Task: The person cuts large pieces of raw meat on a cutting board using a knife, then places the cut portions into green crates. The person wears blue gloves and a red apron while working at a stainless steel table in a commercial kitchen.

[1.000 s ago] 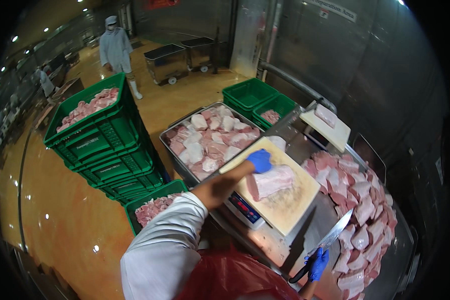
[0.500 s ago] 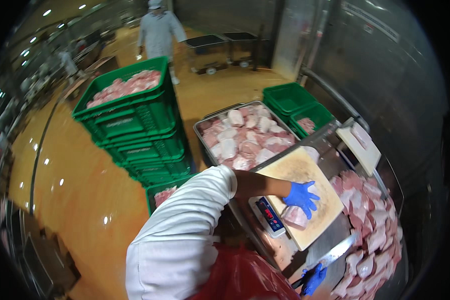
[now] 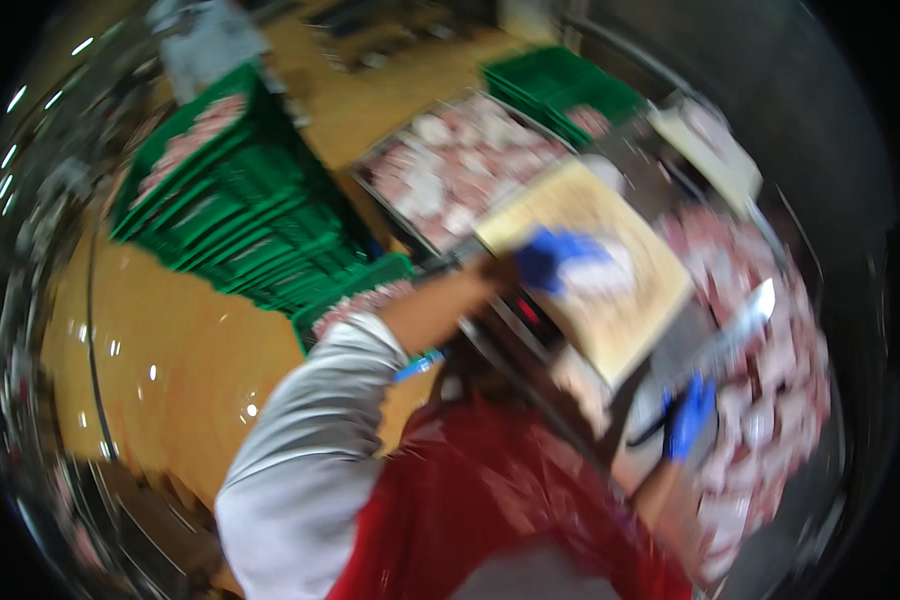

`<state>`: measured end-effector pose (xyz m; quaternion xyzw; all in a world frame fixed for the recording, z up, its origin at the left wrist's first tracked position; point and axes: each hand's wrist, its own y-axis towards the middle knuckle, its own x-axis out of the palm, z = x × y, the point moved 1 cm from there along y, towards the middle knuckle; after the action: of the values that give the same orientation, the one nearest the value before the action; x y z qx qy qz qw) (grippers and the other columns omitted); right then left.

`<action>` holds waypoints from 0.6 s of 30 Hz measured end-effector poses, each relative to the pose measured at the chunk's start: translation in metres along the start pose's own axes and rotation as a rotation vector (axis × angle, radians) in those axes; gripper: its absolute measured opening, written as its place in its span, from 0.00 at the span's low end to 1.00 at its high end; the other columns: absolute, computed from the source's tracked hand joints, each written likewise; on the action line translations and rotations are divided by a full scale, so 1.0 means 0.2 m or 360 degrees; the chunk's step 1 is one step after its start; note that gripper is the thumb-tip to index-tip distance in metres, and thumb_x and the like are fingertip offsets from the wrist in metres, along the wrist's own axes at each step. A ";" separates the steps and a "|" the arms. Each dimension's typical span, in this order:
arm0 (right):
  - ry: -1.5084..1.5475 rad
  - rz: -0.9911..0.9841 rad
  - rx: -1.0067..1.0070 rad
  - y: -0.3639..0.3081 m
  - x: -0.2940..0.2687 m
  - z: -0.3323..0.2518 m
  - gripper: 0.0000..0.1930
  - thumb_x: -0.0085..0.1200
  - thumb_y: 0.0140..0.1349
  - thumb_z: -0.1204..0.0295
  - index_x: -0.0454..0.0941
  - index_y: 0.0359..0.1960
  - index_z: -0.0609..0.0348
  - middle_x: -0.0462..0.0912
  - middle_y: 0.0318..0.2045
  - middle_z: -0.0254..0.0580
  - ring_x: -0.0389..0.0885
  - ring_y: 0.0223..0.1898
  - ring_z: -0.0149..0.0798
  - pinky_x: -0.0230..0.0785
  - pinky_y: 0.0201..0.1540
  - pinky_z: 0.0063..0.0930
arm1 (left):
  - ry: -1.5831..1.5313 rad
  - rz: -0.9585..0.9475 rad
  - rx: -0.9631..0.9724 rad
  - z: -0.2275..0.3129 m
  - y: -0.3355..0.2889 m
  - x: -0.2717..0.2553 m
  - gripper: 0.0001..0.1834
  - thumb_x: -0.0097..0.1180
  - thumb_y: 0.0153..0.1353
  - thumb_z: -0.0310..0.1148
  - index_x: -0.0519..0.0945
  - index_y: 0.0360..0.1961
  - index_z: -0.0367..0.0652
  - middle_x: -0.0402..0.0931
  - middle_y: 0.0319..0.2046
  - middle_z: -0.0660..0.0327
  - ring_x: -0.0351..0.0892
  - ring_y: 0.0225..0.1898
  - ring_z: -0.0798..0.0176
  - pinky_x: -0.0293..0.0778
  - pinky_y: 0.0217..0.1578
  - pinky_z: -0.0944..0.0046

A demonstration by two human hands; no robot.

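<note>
Ochre floor (image 3: 160, 340) spreads well to the left of the cutting board (image 3: 550, 200), which sits above the steel table (image 3: 675, 355), everything smeared by motion. On the board lies one pale piece of meat (image 3: 605, 272); the blue-gloved left hand (image 3: 550, 260), spread on top of it half a second ago, has now shifted to its left end — whether the fingers grip or merely press, the blur hides. To the right of the board, the right hand (image 3: 690, 418) stays closed round the handle of the knife (image 3: 740, 328), whose blade has moved farther up and now shows over the board-side edge of the meat pile (image 3: 770, 400); contact there cannot be told. For the work in hand, I judge, this leaves the piece to the left hand alone — the blade is apart from it. Beyond the board stands a metal tub (image 3: 395, 209) of meat, with stacked green crates (image 3: 230, 225) farther left
</note>
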<state>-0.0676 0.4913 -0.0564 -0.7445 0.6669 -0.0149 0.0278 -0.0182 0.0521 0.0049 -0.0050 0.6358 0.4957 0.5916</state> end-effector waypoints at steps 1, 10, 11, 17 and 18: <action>-0.0071 -0.0024 -0.0076 -0.03 0.08 -0.08 0.12 0.50 0.75 0.63 0.72 0.52 0.56 0.71 0.26 0.30 0.67 0.23 0.25 0.67 0.27 0.24 | -0.0204 -0.0075 -0.0042 -0.04 -0.04 -0.07 0.35 0.65 0.52 0.36 0.74 0.64 0.43 0.75 0.61 0.50 0.73 0.63 0.44 0.68 0.65 0.49; -0.1019 -0.0391 -0.0504 -0.39 0.62 -0.29 0.07 0.51 0.73 0.71 0.73 0.44 0.62 0.80 0.26 0.54 0.80 0.23 0.51 0.71 0.27 0.40 | -0.0251 0.0826 -0.1954 0.17 -0.54 0.03 0.18 0.70 0.56 0.35 0.84 0.44 0.34 0.82 0.29 0.63 0.79 0.30 0.70 0.77 0.34 0.69; -0.1034 -0.0495 -0.0515 -0.39 0.68 -0.27 0.06 0.52 0.72 0.72 0.73 0.44 0.62 0.81 0.28 0.57 0.80 0.25 0.58 0.71 0.28 0.42 | -0.0236 0.0792 -0.2018 0.21 -0.45 0.03 0.18 0.70 0.56 0.36 0.84 0.43 0.34 0.81 0.27 0.63 0.78 0.29 0.71 0.77 0.33 0.69; -0.1378 -0.0779 -0.1080 -0.23 1.29 -0.38 0.09 0.49 0.72 0.68 0.70 0.44 0.61 0.80 0.33 0.62 0.81 0.35 0.65 0.73 0.36 0.53 | -0.0010 0.0931 -0.2030 0.28 -0.33 0.10 0.16 0.69 0.50 0.38 0.84 0.30 0.35 0.83 0.23 0.55 0.83 0.24 0.62 0.78 0.32 0.60; -0.1410 -0.0798 -0.1105 -0.20 1.37 -0.38 0.09 0.47 0.72 0.67 0.69 0.45 0.61 0.81 0.34 0.62 0.81 0.35 0.65 0.74 0.37 0.54 | 0.0021 0.0868 -0.2077 0.27 -0.33 0.10 0.15 0.69 0.50 0.39 0.84 0.28 0.35 0.84 0.23 0.54 0.83 0.25 0.61 0.78 0.33 0.59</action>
<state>-0.0033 0.2223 0.0186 -0.7796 0.3626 0.5078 0.0538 0.0552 0.0658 -0.0414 -0.2023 0.1910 0.9061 0.3187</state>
